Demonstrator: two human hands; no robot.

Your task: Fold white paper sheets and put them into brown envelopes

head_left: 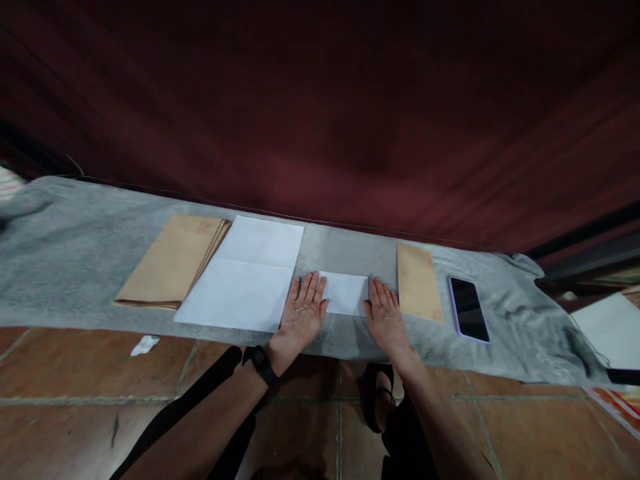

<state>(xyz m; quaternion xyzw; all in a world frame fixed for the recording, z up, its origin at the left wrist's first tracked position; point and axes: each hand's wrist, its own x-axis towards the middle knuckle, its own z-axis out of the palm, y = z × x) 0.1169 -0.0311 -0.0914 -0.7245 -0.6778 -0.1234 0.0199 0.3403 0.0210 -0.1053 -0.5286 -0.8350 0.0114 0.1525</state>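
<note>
A small white folded sheet of paper [345,293] lies flat on the grey cloth between my two hands. My left hand [305,310] rests palm down on its left end, fingers stretched out. On the right end my right hand [385,313] lies flat too, its fingers extended. Just left of my left hand is a larger stack of white paper [240,273] with a crease across it. A brown envelope [419,283] sits close to the right of my right hand.
Several brown envelopes [170,260] are piled left of the white paper. A phone [469,309] with a pale purple case lies right of the single envelope. The grey cloth [75,253] covers a narrow surface along a dark red curtain [300,120]. Below is a tiled floor [310,427].
</note>
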